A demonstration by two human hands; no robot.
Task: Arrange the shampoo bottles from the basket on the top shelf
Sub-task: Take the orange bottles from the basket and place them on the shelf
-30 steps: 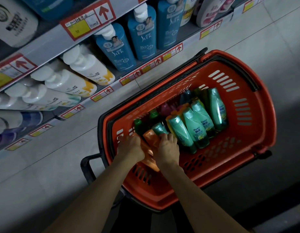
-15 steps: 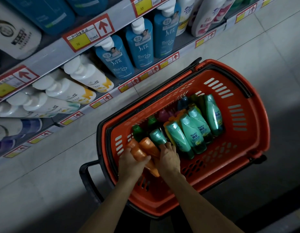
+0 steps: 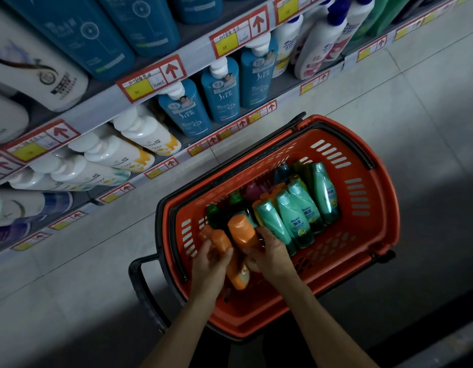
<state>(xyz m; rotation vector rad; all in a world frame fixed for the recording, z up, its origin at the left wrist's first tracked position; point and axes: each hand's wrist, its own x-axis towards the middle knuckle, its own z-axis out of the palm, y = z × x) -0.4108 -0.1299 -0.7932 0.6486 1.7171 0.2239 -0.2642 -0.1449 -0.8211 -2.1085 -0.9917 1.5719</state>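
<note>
Two orange shampoo bottles, one in each hand, sit at the near left corner of the red shopping basket (image 3: 384, 208) on the floor. My left hand (image 3: 210, 257) has its grip curled round the left orange bottle (image 3: 220, 239). My right hand (image 3: 270, 254) grips the right orange bottle (image 3: 242, 232) by its lower body. I judge that one per hand lets both come out in a single lift. Teal shampoo bottles (image 3: 293, 221) lie side by side to their right. Blue pump bottles (image 3: 224, 88) fill the shelves at far left. The top shelf is out of view.

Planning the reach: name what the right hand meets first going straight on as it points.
The right hand grips an orange bottle; beyond it, probably the dark green bottles, depth unclear.
</note>
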